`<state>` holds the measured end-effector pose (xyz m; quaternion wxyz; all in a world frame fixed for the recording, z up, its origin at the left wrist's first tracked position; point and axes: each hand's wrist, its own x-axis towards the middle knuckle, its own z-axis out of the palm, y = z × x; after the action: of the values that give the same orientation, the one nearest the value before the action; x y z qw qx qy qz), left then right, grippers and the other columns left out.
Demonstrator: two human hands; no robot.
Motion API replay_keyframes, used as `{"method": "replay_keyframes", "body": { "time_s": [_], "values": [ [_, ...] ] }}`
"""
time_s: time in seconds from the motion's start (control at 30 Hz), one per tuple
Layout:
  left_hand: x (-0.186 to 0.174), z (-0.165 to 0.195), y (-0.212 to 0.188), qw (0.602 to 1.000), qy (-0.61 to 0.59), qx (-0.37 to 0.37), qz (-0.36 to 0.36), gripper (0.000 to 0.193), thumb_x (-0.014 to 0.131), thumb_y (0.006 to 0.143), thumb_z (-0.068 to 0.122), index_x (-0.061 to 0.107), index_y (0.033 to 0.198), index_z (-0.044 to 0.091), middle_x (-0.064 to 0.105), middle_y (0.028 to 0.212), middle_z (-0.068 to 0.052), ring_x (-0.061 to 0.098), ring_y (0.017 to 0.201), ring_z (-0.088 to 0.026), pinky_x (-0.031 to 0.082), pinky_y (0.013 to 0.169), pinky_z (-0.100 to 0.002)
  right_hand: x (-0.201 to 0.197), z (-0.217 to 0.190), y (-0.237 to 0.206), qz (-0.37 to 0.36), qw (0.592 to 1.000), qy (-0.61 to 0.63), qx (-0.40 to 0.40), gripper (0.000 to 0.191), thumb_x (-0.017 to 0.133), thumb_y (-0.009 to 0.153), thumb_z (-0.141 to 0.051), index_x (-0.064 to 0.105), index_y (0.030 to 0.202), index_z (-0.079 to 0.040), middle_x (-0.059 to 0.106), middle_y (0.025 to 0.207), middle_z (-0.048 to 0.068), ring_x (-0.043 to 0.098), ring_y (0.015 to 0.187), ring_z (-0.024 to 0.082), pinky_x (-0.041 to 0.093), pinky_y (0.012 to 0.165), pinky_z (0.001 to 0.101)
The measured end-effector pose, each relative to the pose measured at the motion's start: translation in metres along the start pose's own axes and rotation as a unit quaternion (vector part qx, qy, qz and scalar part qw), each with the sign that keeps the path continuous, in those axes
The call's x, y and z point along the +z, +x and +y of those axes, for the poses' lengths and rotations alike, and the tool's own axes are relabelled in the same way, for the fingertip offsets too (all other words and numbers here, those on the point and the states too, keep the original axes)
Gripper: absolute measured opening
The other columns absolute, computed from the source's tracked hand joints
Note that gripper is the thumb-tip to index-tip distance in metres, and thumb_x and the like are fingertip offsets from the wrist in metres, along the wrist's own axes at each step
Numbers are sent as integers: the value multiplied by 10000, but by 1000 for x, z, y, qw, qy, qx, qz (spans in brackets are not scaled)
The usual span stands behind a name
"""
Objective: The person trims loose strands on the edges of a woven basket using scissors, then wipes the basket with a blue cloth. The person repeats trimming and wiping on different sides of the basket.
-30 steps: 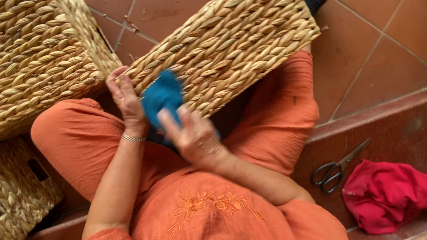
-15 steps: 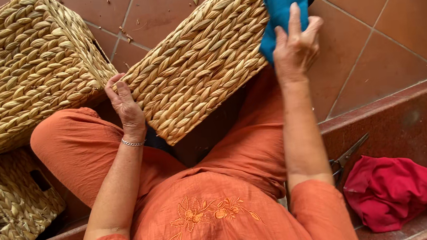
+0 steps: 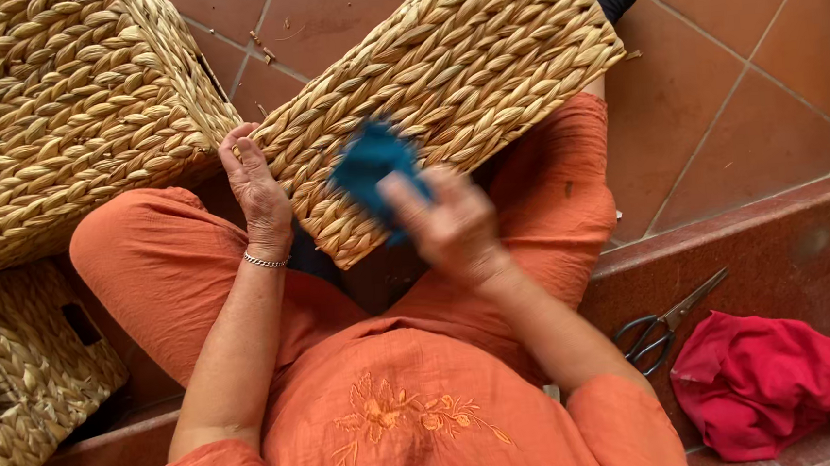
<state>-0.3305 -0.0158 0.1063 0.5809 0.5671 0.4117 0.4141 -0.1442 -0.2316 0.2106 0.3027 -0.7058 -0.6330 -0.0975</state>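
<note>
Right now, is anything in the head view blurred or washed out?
Head view: the right hand and its teal cloth are motion-blurred; the left hand, woven straw basket, black-handled scissors and red cloth are sharp; light even, no glare.

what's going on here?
A person in orange sits on a step with a woven basket across the lap. The left hand steadies its near corner; the right hand, blurred, presses a blue cloth against its side. Two more baskets stand to the left. Scissors and a red cloth lie on the step to the right.
</note>
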Motion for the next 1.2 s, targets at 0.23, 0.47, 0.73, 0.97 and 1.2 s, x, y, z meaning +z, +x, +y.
{"method": "replay_keyframes", "body": {
  "time_s": [0.23, 0.47, 0.73, 0.97, 1.2],
  "values": [
    [1, -1, -1, 998, -60, -20, -10, 370, 434, 1163, 406, 513, 1329, 85, 500, 1227, -23, 447, 1113, -95, 399, 1084, -253, -35, 168, -2, 56, 953, -184, 236, 561, 776, 1079, -240, 530, 1578, -165, 504, 1338, 169, 669, 1145, 356, 606, 931, 461],
    [0, -11, 1, 999, -46, -13, 25, 361, 407, 1154, 391, 512, 1322, 89, 529, 1318, -59, 475, 1252, -119, 367, 1174, -272, -6, 14, 5, 30, 974, -182, 133, 363, 703, 1030, -82, 627, 1385, -68, 577, 1204, 214, 662, 982, 358, 610, 763, 403],
    [-2, -17, 6, 999, 28, 15, 36, 347, 431, 1165, 358, 546, 1307, 64, 559, 1208, -31, 494, 1101, -108, 431, 1032, -262, 1, -84, -3, -66, 994, 71, -56, 401, 621, 930, -114, 718, 1310, -199, 611, 1172, 85, 558, 814, 221, 499, 658, 353],
    [-1, -8, 2, 999, -37, -24, -5, 324, 417, 1172, 366, 504, 1326, 94, 512, 1170, -13, 471, 1061, -91, 445, 1022, -244, -28, 51, 18, -18, 993, -48, 109, 493, 797, 977, -125, 645, 1446, -156, 622, 1179, 182, 689, 882, 296, 609, 686, 369],
    [1, 4, 2, 999, 7, -46, 6, 363, 473, 1139, 389, 497, 1357, 100, 540, 1236, -47, 504, 1120, -133, 453, 1056, -295, -72, 118, 41, 112, 978, 104, 144, 418, 792, 1137, -181, 617, 1516, -199, 588, 1327, 94, 645, 1195, 271, 569, 1013, 399]
  ]
}}
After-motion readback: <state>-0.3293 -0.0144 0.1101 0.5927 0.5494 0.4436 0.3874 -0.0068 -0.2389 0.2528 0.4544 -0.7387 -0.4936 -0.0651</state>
